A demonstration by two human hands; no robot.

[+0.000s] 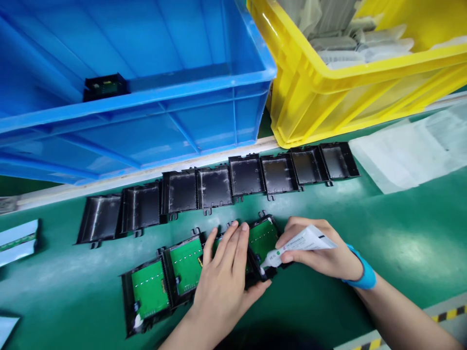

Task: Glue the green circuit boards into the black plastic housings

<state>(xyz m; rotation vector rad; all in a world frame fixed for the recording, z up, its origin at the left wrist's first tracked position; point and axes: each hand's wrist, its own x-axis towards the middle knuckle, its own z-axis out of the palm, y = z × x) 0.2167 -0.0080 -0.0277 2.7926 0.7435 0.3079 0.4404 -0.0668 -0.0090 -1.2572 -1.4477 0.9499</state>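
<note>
My right hand [310, 248] pinches a white squeeze tube [304, 244] with print on its side. The tube's nozzle points down-left at the near corner of the rightmost black housing, which holds a green circuit board [263, 238]. Fingers stretched out, my left hand [224, 287] lies across the housings beside it and hides much of one. Farther left are two more black housings with green boards, a middle one [185, 260] and a left one [149, 289]. A white blob [138, 321] sits in the near corner of the leftmost housing.
Behind the boards runs a row of several empty black housings [215, 187]. A blue bin [175, 121] with a black unit [105, 87] in it and a yellow bin [365, 97] with bagged parts stand beyond. White bags [404, 150] lie at right, a silvery packet [18, 242] at left.
</note>
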